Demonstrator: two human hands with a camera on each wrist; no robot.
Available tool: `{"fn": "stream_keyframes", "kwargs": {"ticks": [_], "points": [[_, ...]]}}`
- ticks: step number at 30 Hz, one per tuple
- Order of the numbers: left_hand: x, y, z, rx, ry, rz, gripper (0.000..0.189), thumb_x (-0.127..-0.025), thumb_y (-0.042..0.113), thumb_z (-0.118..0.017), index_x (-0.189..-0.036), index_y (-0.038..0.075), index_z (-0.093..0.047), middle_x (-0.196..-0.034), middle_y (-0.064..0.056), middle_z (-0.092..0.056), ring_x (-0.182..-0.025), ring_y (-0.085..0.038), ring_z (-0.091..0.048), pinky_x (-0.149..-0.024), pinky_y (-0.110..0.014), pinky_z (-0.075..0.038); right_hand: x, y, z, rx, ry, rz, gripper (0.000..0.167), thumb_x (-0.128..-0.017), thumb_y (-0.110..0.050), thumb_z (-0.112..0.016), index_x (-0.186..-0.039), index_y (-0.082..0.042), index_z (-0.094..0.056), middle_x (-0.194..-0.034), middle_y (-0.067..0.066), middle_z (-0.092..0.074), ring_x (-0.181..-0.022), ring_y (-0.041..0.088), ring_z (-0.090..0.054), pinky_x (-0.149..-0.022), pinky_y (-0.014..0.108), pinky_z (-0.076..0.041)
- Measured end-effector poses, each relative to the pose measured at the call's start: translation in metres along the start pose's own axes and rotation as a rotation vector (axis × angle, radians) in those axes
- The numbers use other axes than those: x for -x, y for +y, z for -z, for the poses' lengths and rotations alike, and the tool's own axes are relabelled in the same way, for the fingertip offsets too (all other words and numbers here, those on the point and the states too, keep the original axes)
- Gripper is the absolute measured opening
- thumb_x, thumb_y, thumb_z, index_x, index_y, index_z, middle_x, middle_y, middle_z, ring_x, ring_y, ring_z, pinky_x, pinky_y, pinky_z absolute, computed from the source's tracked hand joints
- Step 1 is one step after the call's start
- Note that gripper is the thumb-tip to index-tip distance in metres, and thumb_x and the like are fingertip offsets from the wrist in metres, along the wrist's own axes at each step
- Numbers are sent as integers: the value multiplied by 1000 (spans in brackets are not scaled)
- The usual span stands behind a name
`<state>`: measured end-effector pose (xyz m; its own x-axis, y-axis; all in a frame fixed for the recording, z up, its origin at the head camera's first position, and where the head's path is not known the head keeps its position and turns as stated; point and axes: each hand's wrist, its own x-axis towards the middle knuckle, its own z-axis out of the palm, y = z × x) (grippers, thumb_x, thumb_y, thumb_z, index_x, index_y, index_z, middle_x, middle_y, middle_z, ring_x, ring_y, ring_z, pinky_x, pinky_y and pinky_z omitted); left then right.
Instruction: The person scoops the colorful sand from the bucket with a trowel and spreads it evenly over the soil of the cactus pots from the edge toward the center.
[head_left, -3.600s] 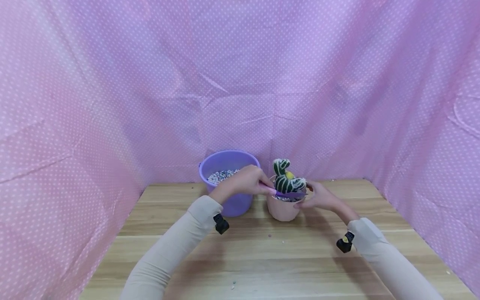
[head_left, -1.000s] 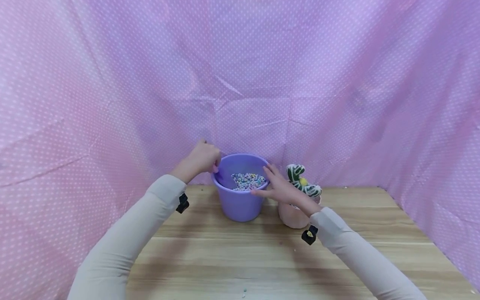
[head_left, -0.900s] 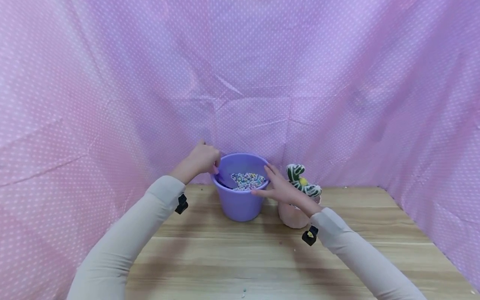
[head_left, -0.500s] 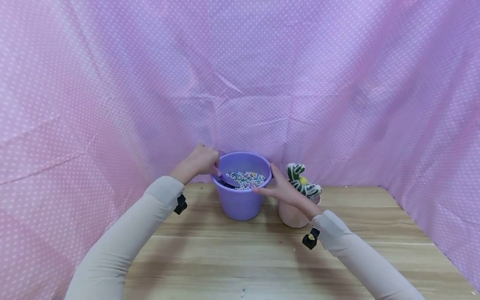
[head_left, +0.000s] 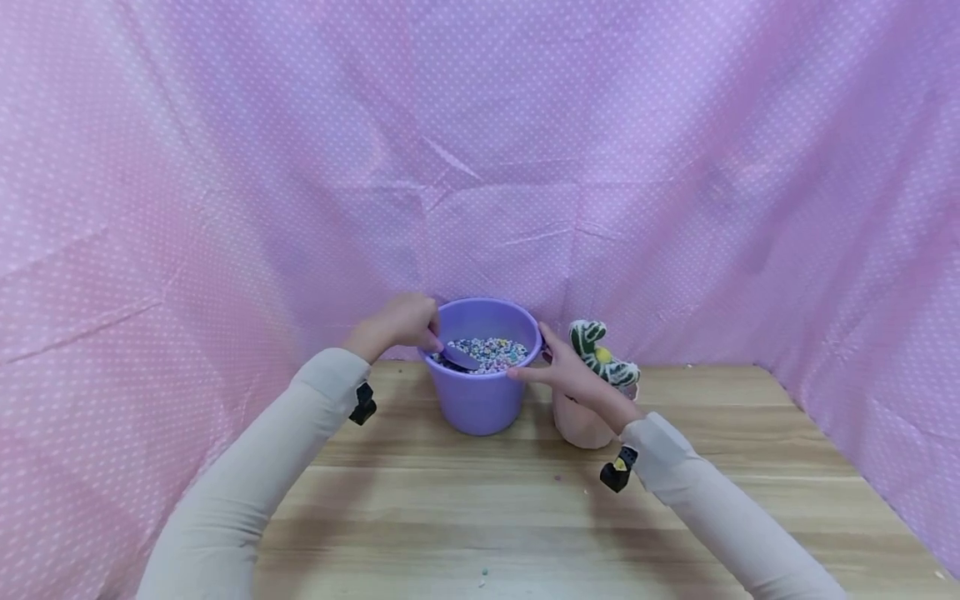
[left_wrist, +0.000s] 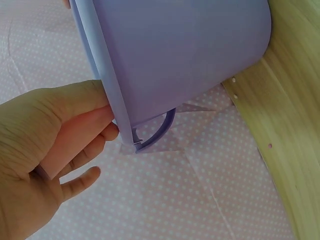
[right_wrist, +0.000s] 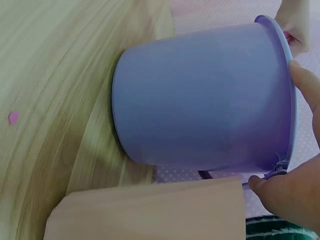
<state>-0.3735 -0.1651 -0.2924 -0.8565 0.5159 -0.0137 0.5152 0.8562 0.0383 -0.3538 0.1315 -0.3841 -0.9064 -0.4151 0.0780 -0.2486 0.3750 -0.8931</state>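
My left hand (head_left: 401, 321) grips the pink handle of a small purple trowel (head_left: 460, 357) at the left rim of a purple bucket (head_left: 480, 404). Its blade slants down inside the bucket onto multicoloured pebbles (head_left: 501, 354). In the left wrist view the pink handle (left_wrist: 77, 137) lies under my thumb, and the bucket wall hides the blade. With thumb on the front rim and fingers at the right side, my right hand (head_left: 566, 371) holds the bucket. The right wrist view has a fingertip by the bail's hinge (right_wrist: 280, 167).
Close to the right of the bucket stands a pale pink pot (head_left: 577, 423), holding a green, white-ribbed plant (head_left: 585, 336) with a yellow ball. Loose pebbles (head_left: 484, 572) lie on the wooden table (head_left: 420, 517). A pink dotted curtain (head_left: 495, 167) surrounds the back and sides.
Since the earliest frame, my left hand has carried the trowel from the pot to the bucket. My right hand has left the pot for the bucket rim. Lately the blade has tilted flatter over the pebbles.
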Motion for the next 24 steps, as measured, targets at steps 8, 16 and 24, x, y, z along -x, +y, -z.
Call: {"fn": "stream_keyframes", "kwargs": {"ticks": [8,16,24], "points": [[-1,2,-3,50,-70,29,18,-88,26,-81,-86,8,-80,-79,-3,-76,-71,-14,-65,-72,-29,-55,1,-5,2,5,-35,-20,122,-85,-41,-83,-163,-5,2,-172,16,-5,-158,34,-15,-126,49,-20],[-8,2,-13,48,-39,-9,14,-89,23,-80,-82,10,-81,-74,0,-74,-66,-13,-61,-69,-27,-53,-1,-6,5,7,-34,-9,120,-85,-40,-83,-163,-5,2,-172,17,-7,-157,36,-17,-125,51,-21],[-22,6,-40,-6,-1,-63,29,-92,22,-76,-64,16,-69,-59,7,-57,-58,-10,-48,-59,-25,-40,1,-3,1,31,-15,-23,123,-83,-41,-85,-163,-4,0,-171,19,-11,-156,37,-21,-125,50,-21]]}}
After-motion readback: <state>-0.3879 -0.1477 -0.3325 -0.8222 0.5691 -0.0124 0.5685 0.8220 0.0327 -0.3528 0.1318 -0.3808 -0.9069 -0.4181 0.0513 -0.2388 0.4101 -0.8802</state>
